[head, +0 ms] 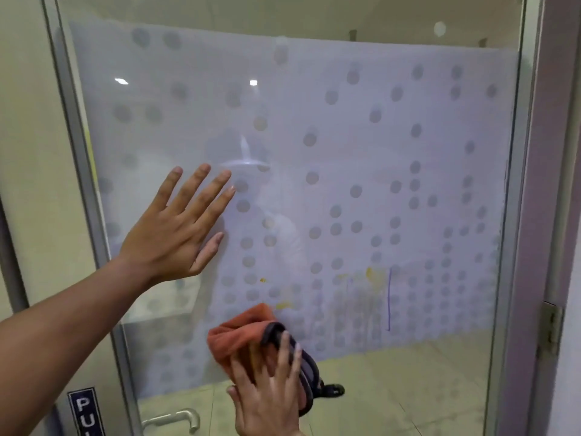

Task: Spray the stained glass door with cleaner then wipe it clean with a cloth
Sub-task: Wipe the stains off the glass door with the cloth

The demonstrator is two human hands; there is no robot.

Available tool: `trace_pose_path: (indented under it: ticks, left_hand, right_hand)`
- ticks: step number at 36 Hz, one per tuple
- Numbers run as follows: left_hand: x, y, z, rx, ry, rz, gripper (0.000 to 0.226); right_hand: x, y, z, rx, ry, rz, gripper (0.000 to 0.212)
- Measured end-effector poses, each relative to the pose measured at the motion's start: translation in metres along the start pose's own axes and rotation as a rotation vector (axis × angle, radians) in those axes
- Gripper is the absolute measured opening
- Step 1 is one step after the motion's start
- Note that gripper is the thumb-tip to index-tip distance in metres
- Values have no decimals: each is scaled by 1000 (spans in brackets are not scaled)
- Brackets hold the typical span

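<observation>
The glass door (345, 136) fills the view, covered by frosted film with grey dots. Yellow-orange stains (369, 273) and a thin purple line (390, 298) mark its lower middle, with smaller yellow spots (284, 305) further left. My left hand (176, 229) is pressed flat on the glass at the left, fingers spread. My right hand (267, 391) presses an orange cloth (242, 332) with a dark grey edge against the lower glass, just left of and below the stains. No spray bottle is in view.
A metal door frame (78, 152) runs down the left and a hinged frame (550, 325) down the right. A metal handle (176, 418) and a blue "PU.." sign (85, 410) sit at the lower left. Tiled floor shows through the glass.
</observation>
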State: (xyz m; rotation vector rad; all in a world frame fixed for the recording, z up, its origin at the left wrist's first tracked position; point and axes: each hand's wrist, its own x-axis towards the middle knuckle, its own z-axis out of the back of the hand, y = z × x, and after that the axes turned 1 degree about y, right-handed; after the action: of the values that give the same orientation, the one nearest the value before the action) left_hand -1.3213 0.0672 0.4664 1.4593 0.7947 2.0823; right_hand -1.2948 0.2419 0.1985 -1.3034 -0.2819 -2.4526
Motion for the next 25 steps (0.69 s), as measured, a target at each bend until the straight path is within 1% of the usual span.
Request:
trace_pose_path:
  ticks: [1,2,3,4,5,6,7,12,13,15,17,20,23,25]
  left_hand:
    - [0,0,0,-3,1,1,71]
    - [0,0,0,-5,2,1,71]
    - [0,0,1,-6,2,0,71]
    - [0,0,1,-5,2,0,71]
    - [0,0,1,-5,2,0,71]
    - [0,0,1,-4,3,1,71]
    - [0,0,1,-4,3,2,71]
    - [0,1,2,2,9,-2,71]
    - [0,1,2,2,12,-2,71]
    - [0,1,2,3,17,-4,71]
    - [0,2,2,4,20,-6,71]
    - [0,1,2,1,22,-3,71]
    - [0,1,1,1,16,-5,71]
    - [0,1,1,3,13,-5,71]
  right_hand:
    - [-3,11,-7,-96,69,125,63]
    - [2,7,-5,-103,92,219,69]
    - [2,1,-3,-97,20,244,70]
    - [5,-5,2,-96,28,288,65]
    - [4,-5,0,-138,-103,356,61]
    - [8,-4,1,-156,-17,413,59]
    - [10,-1,3,-186,12,438,60]
    - [29,-5,11,-233,19,441,67]
    - [31,-4,11,-227,-20,447,69]
    - [36,-4,15,-195,1,409,71]
    - [41,-5,19,-194,-11,383,72]
    - [50,-9,25,-174,-74,299,73]
    - [58,-15,29,-141,-177,194,68]
    - [60,-19,31,-143,-221,166,66]
